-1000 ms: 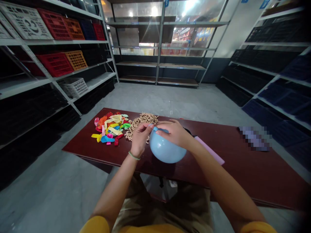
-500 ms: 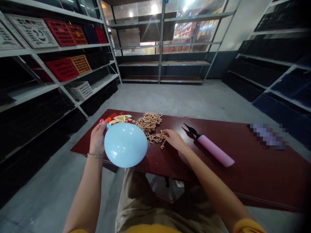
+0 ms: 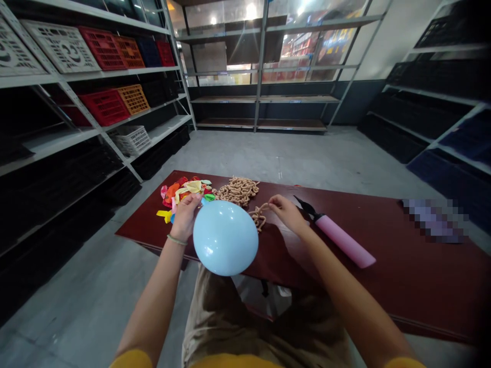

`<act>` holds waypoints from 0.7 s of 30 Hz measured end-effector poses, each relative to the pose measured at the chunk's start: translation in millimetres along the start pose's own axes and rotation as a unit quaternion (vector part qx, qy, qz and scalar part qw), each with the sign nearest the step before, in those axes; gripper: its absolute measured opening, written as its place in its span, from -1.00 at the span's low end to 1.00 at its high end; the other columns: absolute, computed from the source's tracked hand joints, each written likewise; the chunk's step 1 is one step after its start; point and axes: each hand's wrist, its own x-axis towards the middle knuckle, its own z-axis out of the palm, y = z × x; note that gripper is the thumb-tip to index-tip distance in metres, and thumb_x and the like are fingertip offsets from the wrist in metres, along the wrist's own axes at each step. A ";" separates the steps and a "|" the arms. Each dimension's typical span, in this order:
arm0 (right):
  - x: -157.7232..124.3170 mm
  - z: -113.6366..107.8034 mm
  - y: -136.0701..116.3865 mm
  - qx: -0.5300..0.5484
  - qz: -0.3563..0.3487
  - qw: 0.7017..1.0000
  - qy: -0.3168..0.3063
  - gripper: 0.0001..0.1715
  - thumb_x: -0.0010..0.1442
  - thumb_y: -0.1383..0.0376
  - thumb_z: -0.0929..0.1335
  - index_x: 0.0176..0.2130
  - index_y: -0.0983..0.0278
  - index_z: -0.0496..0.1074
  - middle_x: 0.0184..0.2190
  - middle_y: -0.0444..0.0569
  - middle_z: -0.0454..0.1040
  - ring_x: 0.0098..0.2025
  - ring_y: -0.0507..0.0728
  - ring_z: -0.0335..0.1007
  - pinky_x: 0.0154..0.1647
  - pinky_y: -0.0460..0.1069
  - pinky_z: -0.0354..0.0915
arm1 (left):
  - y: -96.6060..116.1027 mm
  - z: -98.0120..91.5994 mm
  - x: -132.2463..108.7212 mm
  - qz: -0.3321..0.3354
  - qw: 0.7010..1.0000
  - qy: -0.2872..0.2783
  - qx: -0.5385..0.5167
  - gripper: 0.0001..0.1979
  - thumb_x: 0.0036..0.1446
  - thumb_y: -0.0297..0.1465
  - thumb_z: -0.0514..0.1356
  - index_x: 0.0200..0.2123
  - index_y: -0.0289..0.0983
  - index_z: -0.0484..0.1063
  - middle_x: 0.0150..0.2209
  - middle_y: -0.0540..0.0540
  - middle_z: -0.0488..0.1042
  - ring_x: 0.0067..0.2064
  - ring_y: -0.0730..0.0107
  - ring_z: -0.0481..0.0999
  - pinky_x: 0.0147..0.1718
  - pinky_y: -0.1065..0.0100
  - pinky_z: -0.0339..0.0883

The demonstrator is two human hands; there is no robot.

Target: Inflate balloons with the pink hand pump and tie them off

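Observation:
A light blue inflated balloon [image 3: 225, 238] hangs over the table's front edge, its neck pinched in my left hand [image 3: 187, 217]. My right hand [image 3: 284, 210] pinches the end of a tan rope [image 3: 258, 219], lifted a little off the table. The rope runs back toward a curly tan heap [image 3: 237, 191] behind the balloon; the balloon hides part of it. Left of the heap lie several flat, uninflated balloons [image 3: 178, 191] in red, orange, yellow, pink and green. Right of my right hand lies a pink hand pump [image 3: 343, 239] with a black nozzle end.
The dark red table [image 3: 387, 276] stretches across in front of me. A blurred purple item [image 3: 433, 220] lies at its right. Shelves with red crates [image 3: 103, 106] and white crates [image 3: 61, 47] stand at the left; a metal rack [image 3: 262, 76] stands behind the floor at the back.
My left hand has brought the balloon to the right, uncovering more flat balloons. My right hand has moved right and slightly up, drawing the rope end away from the heap.

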 end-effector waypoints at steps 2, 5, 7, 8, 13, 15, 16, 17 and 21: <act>3.5 -20.0 -13.7 0.033 -0.009 0.999 0.006 -0.84 0.22 0.17 0.26 -0.25 0.20 0.31 -0.29 -0.08 0.50 -0.24 0.10 0.44 -0.17 0.02 0.33 | -6.4 20.9 -4.2 -0.007 0.999 -0.039 0.011 -0.68 -0.09 -0.24 0.43 -0.49 -0.29 0.37 -0.64 0.11 0.26 -0.64 0.61 0.16 -0.66 0.51 0.02; 6.9 -49.1 -39.2 0.099 -0.015 0.995 0.002 -0.84 0.25 0.15 0.24 -0.24 0.18 0.28 -0.29 -0.10 0.50 -0.25 0.08 0.45 -0.16 0.02 0.36 | -13.8 56.1 -11.6 -0.006 0.993 -0.116 0.034 -0.69 -0.08 -0.24 0.42 -0.48 -0.29 0.40 -0.60 0.09 0.32 -0.60 0.59 0.21 -0.61 0.50 0.06; 6.7 -64.7 -56.2 0.170 -0.015 0.985 -0.014 -0.87 0.23 0.17 0.28 -0.25 0.18 0.28 -0.31 -0.11 0.49 -0.26 0.07 0.45 -0.13 0.03 0.36 | -17.6 79.1 -16.0 0.007 0.985 -0.160 0.059 -0.71 -0.06 -0.24 0.41 -0.50 -0.30 0.43 -0.55 0.05 0.37 -0.55 0.56 0.27 -0.56 0.48 0.12; 5.9 -70.8 -63.8 0.201 -0.014 0.979 -0.024 -0.87 0.21 0.19 0.31 -0.26 0.18 0.30 -0.32 -0.11 0.49 -0.26 0.06 0.44 -0.11 0.04 0.35 | -19.4 89.6 -17.9 0.017 0.981 -0.178 0.071 -0.72 -0.04 -0.24 0.40 -0.51 -0.30 0.44 -0.53 0.03 0.39 -0.52 0.55 0.29 -0.53 0.47 0.14; -0.2 -85.0 -89.8 0.228 -0.033 0.970 -0.074 -0.93 0.18 0.27 0.34 -0.28 0.19 0.34 -0.36 -0.14 0.49 -0.31 0.03 0.40 -0.15 0.00 0.31 | -30.0 126.5 -23.8 0.068 0.964 -0.238 0.098 -0.76 0.05 -0.24 0.34 -0.50 -0.28 0.47 -0.51 0.01 0.39 -0.46 0.49 0.33 -0.43 0.42 0.21; -0.8 -85.2 -95.9 0.204 -0.055 0.974 -0.083 -0.95 0.19 0.28 0.34 -0.29 0.20 0.35 -0.38 -0.14 0.48 -0.32 0.03 0.39 -0.18 -0.01 0.30 | -34.4 134.1 -24.5 0.096 0.958 -0.252 0.094 -0.79 0.07 -0.26 0.33 -0.49 -0.26 0.49 -0.43 -0.02 0.44 -0.37 0.44 0.39 -0.32 0.39 0.27; -0.5 -84.9 -98.5 0.189 -0.065 0.976 -0.084 -0.95 0.19 0.27 0.34 -0.29 0.20 0.35 -0.38 -0.15 0.48 -0.33 0.03 0.39 -0.21 -0.01 0.30 | -36.3 136.7 -24.7 0.110 0.956 -0.255 0.092 -0.80 0.07 -0.27 0.33 -0.49 -0.26 0.50 -0.36 -0.05 0.47 -0.29 0.40 0.43 -0.24 0.36 0.29; 0.2 -84.3 -100.8 0.173 -0.071 0.979 -0.079 -0.93 0.19 0.26 0.35 -0.29 0.20 0.35 -0.38 -0.15 0.47 -0.35 0.03 0.39 -0.24 -0.01 0.30 | -37.8 138.5 -24.9 0.121 0.955 -0.256 0.093 -0.81 0.06 -0.27 0.33 -0.48 -0.25 0.51 -0.28 -0.08 0.49 -0.20 0.35 0.45 -0.16 0.32 0.30; 4.5 -81.5 -107.5 0.095 -0.075 0.992 -0.039 -0.87 0.19 0.20 0.36 -0.25 0.19 0.37 -0.38 -0.15 0.48 -0.41 0.03 0.38 -0.34 -0.02 0.27 | -41.1 140.7 -27.0 0.126 0.954 -0.252 0.098 -0.82 0.06 -0.26 0.34 -0.48 -0.23 0.53 -0.20 -0.12 0.53 -0.02 0.22 0.45 0.03 0.20 0.24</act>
